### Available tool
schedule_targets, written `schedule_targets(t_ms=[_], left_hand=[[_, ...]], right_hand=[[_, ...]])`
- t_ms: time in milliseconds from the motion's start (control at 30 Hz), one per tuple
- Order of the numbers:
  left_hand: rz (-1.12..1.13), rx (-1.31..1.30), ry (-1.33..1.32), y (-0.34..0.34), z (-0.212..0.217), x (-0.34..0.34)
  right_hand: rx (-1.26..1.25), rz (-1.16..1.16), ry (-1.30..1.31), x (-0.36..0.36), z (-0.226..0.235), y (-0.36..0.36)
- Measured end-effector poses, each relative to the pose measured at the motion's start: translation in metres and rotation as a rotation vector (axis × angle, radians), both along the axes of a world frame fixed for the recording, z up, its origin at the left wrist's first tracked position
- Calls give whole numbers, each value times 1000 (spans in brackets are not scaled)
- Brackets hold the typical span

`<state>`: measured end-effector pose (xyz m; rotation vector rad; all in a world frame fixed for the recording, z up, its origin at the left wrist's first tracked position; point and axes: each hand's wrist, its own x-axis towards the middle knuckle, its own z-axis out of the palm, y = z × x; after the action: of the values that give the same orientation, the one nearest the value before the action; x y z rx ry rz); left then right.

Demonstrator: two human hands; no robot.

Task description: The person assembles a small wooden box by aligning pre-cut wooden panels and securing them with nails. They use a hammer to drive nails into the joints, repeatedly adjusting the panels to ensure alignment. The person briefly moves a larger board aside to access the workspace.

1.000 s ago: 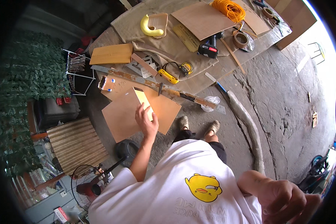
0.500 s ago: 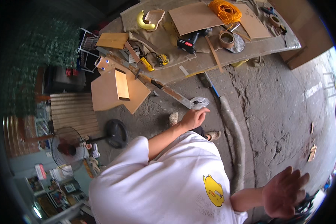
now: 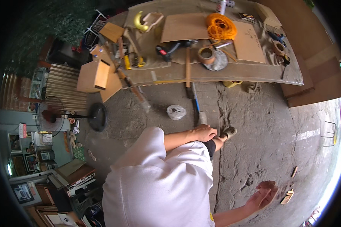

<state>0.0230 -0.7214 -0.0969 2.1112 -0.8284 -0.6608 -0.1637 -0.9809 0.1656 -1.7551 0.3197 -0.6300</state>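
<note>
My left hand (image 3: pixel 204 133) is loosely curled in front of my white shirt, close to my dark shorts; nothing shows in its fingers. Out to the lower right, my right hand (image 3: pixel 266 192) hangs over the concrete floor, fingers bent and apart, holding nothing. Ahead of me stands a cloth-covered work table (image 3: pixel 132 77). On it lie a cardboard-brown board (image 3: pixel 185 26), a coil of orange cord (image 3: pixel 221 27), a roll of brown tape (image 3: pixel 207 55), a cordless drill (image 3: pixel 165 53) and a yellow tape measure (image 3: pixel 127 62). Both hands are apart from all of these.
A clear plastic bag (image 3: pixel 176 112) sits on the floor before the table. Near it, a long grey-and-blue pole or tube (image 3: pixel 196 102) runs toward my foot. Left are a wooden box (image 3: pixel 93 75) and a standing fan (image 3: pixel 49 116). Large brown panels (image 3: pixel 318 81) lean at right.
My view has turned and shifted right along the table. My left hand has drawn in toward my shorts and curled. My right hand has gone from spread fingers to bent ones.
</note>
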Motion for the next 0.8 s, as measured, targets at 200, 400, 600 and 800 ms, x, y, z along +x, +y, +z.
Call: schedule_targets(t_ms=[200, 400, 600, 800], left_hand=[[-351, 284, 108, -206, -41, 51], [-428, 141, 144, -395, 22, 118], [-290, 188, 156, -486, 20, 201], [-89, 136, 184, -610, -1, 272]], right_hand=[[68, -166, 532, 20, -104, -185], [285, -357, 941, -75, -289, -299], [588, -278, 1183, -135, -375, -333], [498, -5, 1285, -32, -398, -488]])
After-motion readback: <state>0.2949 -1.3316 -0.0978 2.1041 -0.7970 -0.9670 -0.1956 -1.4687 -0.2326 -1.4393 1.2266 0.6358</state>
